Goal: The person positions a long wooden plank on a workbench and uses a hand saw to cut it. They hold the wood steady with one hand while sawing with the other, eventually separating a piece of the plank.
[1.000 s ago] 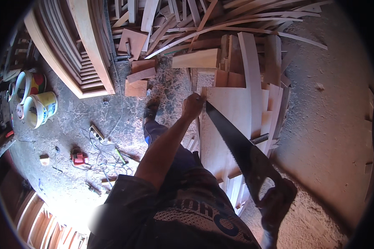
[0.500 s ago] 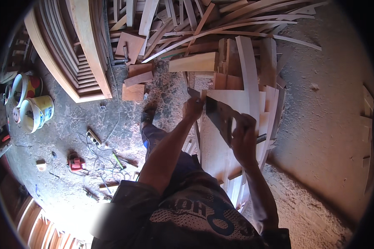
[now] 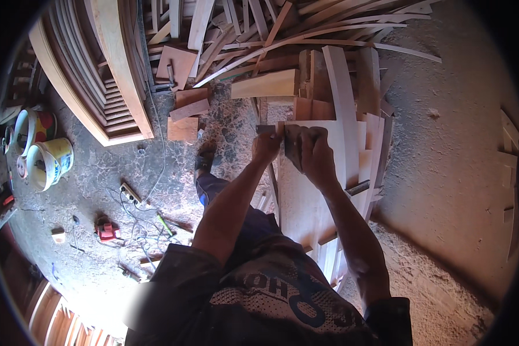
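My right hand [image 3: 316, 149] is closed round the grip of a handsaw [image 3: 293, 147], close beside a narrow upright wood strip [image 3: 281, 127]. The saw's blade crosses the strip, and its flat end sticks out on the left. Just left of the strip, my left hand [image 3: 265, 146] is closed with its fingers pressed on the wood. The strip's lower part is hidden by the hands. Beneath the right hand lies a wide pale board [image 3: 303, 199], on a stack of timber.
Long offcuts [image 3: 242, 63] pile up ahead. A curved louvred wooden frame [image 3: 130, 109] stands at the left. Buckets [image 3: 40, 167], a red power tool [image 3: 106, 230], a power strip [image 3: 130, 193] and loose cables lie on the floor left. A wall [image 3: 444, 150] rises at the right.
My right hand has pushed the handsaw forward and left, up close to the wood strip. The blade's far end shows further left of the strip. My left hand keeps its place.
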### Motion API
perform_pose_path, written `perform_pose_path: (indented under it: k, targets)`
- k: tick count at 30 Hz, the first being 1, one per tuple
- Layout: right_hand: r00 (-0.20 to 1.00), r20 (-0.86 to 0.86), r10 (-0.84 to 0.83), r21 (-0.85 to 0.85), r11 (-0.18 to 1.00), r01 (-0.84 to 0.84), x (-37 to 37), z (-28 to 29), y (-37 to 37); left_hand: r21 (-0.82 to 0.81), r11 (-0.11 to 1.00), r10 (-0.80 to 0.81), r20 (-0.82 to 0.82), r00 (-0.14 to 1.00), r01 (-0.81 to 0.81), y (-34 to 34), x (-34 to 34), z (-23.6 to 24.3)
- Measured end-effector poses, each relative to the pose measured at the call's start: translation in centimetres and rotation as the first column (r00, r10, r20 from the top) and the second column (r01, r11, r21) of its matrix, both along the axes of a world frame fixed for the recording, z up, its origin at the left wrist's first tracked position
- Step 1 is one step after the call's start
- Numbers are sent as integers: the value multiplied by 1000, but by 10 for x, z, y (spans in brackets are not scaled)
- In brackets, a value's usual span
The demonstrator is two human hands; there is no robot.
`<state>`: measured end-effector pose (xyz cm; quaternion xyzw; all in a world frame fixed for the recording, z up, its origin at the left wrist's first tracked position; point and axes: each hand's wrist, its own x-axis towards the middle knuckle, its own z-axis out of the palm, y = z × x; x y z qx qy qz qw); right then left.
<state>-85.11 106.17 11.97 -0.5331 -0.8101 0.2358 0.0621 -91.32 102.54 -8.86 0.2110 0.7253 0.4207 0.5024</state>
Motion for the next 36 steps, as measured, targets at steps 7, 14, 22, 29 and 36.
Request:
perform_pose_path:
  k: [7, 14, 22, 29, 36]
  targets:
    - [960, -148, -238, -289, 939, 189, 51, 165, -65, 53, 997, 49, 0, 999, -49, -4, -5, -13]
    - [997, 11, -81, -112, 990, 82, 48, 86, -28, 59, 997, -48, 30, 998, 46, -9, -23, 9]
    - [996, -10, -85, -9, 996, 85, 24, 13, -12, 10, 999, -47, 11, 999, 47, 0, -10, 22]
    - [944, -30, -328, -332, 894, 300, 21, 244, -39, -76, 995, -66, 68, 995, 72, -3, -20, 4]
    - [969, 141, -201, -207, 952, 227, 15, 3, 23, 52, 997, -65, 26, 998, 63, -3, -8, 9]
